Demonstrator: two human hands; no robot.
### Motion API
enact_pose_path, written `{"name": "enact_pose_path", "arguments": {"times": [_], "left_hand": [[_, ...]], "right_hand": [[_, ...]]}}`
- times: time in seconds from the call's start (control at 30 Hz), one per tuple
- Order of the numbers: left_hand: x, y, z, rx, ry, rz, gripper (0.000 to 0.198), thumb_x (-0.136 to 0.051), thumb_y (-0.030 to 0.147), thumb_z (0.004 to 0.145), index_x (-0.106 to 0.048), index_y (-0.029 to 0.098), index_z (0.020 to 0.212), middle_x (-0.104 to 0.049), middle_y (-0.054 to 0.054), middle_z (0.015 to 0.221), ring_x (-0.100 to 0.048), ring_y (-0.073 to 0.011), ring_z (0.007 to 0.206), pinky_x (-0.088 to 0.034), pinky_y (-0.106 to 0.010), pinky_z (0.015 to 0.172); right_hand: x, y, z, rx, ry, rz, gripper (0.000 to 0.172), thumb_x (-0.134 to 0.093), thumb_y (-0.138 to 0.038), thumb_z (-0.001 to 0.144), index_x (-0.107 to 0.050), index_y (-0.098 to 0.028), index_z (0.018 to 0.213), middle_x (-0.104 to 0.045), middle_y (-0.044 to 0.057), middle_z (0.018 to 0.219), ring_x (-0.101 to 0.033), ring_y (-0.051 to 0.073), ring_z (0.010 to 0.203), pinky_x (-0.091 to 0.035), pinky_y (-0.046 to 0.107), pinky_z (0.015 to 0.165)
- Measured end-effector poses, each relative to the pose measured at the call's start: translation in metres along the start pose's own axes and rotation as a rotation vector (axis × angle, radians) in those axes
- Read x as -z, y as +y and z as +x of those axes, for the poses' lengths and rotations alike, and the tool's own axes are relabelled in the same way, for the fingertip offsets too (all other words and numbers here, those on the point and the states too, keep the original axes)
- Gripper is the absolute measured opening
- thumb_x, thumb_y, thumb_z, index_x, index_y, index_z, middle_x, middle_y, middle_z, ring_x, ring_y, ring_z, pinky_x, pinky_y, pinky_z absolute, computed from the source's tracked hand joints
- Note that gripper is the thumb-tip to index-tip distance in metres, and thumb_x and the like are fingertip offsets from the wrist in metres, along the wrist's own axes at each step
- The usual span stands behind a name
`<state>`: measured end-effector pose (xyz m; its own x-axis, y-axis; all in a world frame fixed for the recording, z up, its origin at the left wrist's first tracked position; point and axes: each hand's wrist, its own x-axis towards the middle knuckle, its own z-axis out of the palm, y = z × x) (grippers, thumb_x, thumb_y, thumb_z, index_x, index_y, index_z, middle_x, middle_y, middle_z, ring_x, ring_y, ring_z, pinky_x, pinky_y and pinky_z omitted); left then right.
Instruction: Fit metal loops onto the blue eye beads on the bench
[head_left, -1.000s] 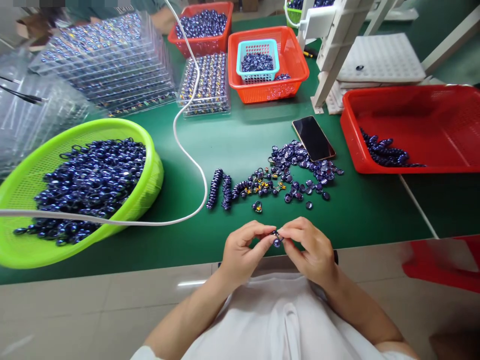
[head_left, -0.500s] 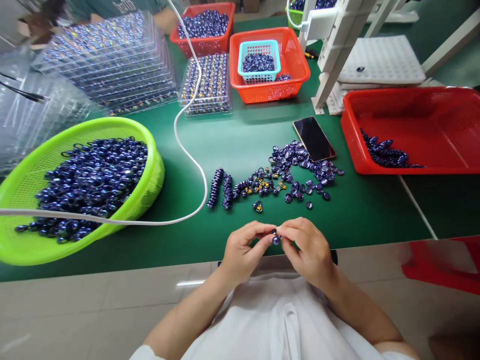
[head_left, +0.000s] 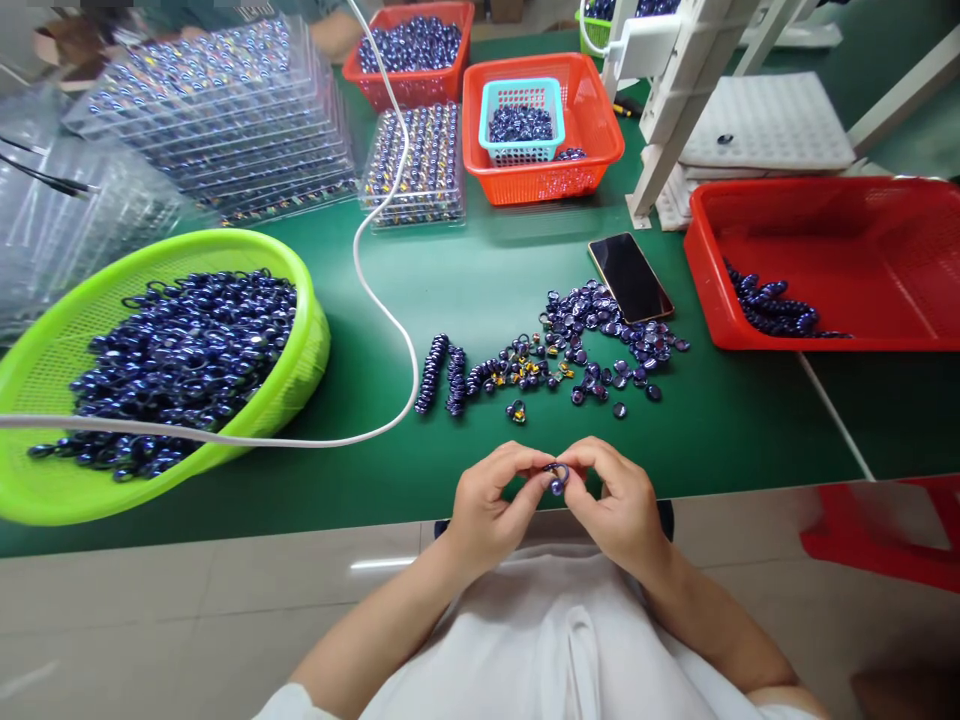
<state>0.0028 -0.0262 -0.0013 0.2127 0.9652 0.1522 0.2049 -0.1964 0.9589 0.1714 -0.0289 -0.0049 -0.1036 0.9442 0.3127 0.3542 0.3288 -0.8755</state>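
Since half a second ago your hands have drawn a touch closer together, and the dark blue bead (head_left: 556, 485) between them has shifted slightly toward your right; nothing else on the desk (head_left: 480, 270) has changed place. Your left hand (head_left: 487, 510) and right hand (head_left: 619, 505) meet over the near edge of the desk, just in front of your white top. Each grip is closed to a narrow pinch, thumb and forefinger tips pressed on the bead from either side, the other fingers curled in. A small dark loop shows at the top of the bead (too small to tell how it is joined).

At 12 o'clock from your hands lies a loose pile of blue beads (head_left: 600, 335), some with yellow bits among them. Two short stacked rows of beads (head_left: 442, 375) lie at 11 o'clock. A dark phone (head_left: 630, 277) lies face up at 1 o'clock, touching the far edge of the pile. At 10 o'clock a green basket (head_left: 315, 330) holds a heap of the same beads, and a white cable (head_left: 415, 375) runs across its near rim and curves over the desk. At 2 o'clock a red tray (head_left: 825, 230) has a few beads in its near left corner. Farther out at 12 o'clock an orange basket (head_left: 592, 120) holds a turquoise basket (head_left: 521, 95) of beads.
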Motion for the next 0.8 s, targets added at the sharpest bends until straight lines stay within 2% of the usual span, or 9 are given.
{"name": "enact_pose_path", "arguments": {"times": [0.13,0.27,0.43,0.5,0.57,0.67,0.8], "left_hand": [[-0.002,-0.001,0.001,-0.091,-0.001,0.039,0.018,-0.062,0.007,0.086,-0.071,0.018,0.098,-0.072,-0.007,0.083,-0.064,-0.0172,0.076,-0.051,-0.028,0.072],[-0.002,-0.002,0.005,-0.071,-0.030,0.083,0.014,-0.062,0.010,0.087,-0.071,0.017,0.096,-0.071,-0.007,0.080,-0.064,-0.0169,0.074,-0.051,-0.028,0.070],[-0.004,-0.003,0.010,-0.002,-0.109,0.076,0.010,-0.063,0.016,0.088,-0.071,0.015,0.094,-0.072,-0.008,0.081,-0.065,-0.0167,0.074,-0.051,-0.027,0.069],[-0.005,-0.005,0.011,0.056,-0.083,0.043,0.010,-0.063,0.018,0.088,-0.071,0.014,0.094,-0.072,-0.007,0.082,-0.066,-0.0162,0.074,-0.052,-0.026,0.071],[-0.006,-0.006,0.013,0.143,-0.040,-0.021,0.011,-0.064,0.021,0.088,-0.071,0.014,0.094,-0.072,-0.007,0.083,-0.066,-0.0158,0.074,-0.053,-0.026,0.070],[-0.006,-0.005,0.016,0.296,-0.008,-0.181,0.014,-0.066,0.026,0.087,-0.071,0.014,0.092,-0.072,-0.006,0.082,-0.066,-0.0146,0.070,-0.053,-0.025,0.066],[-0.004,-0.005,0.021,0.439,0.042,-0.396,0.016,-0.072,0.029,0.083,-0.072,0.014,0.090,-0.072,-0.004,0.082,-0.064,-0.0118,0.066,-0.053,-0.022,0.064]], "right_hand": [[-0.002,0.001,0.000,-0.065,-0.009,-0.008,0.013,-0.056,-0.009,0.085,-0.062,-0.020,0.084,-0.062,-0.002,0.073,-0.057,0.011,0.062,-0.047,0.022,0.058],[0.001,0.004,0.003,-0.055,-0.045,-0.050,0.013,-0.055,-0.008,0.085,-0.060,-0.020,0.083,-0.059,-0.002,0.070,-0.055,0.011,0.061,-0.045,0.023,0.057],[0.031,0.017,0.009,0.054,-0.245,-0.091,0.014,-0.056,-0.010,0.090,-0.065,-0.021,0.093,-0.065,0.001,0.083,-0.062,0.014,0.076,-0.051,0.026,0.071],[0.047,0.027,0.012,0.067,-0.123,-0.235,0.013,-0.059,-0.014,0.091,-0.066,-0.021,0.100,-0.067,0.004,0.092,-0.064,0.018,0.088,-0.052,0.031,0.082],[0.060,0.039,0.015,0.078,-0.023,-0.410,0.018,-0.062,-0.018,0.091,-0.067,-0.020,0.109,-0.066,0.007,0.097,-0.063,0.021,0.092,-0.052,0.035,0.085],[0.069,0.055,0.019,0.097,-0.034,-0.596,0.023,-0.063,-0.022,0.091,-0.067,-0.019,0.114,-0.066,0.009,0.097,-0.062,0.024,0.093,-0.053,0.039,0.086],[0.062,0.064,0.021,0.117,-0.024,-0.687,0.015,-0.059,-0.021,0.093,-0.070,-0.018,0.101,-0.067,0.009,0.092,-0.061,0.025,0.089,-0.053,0.042,0.084]]}}
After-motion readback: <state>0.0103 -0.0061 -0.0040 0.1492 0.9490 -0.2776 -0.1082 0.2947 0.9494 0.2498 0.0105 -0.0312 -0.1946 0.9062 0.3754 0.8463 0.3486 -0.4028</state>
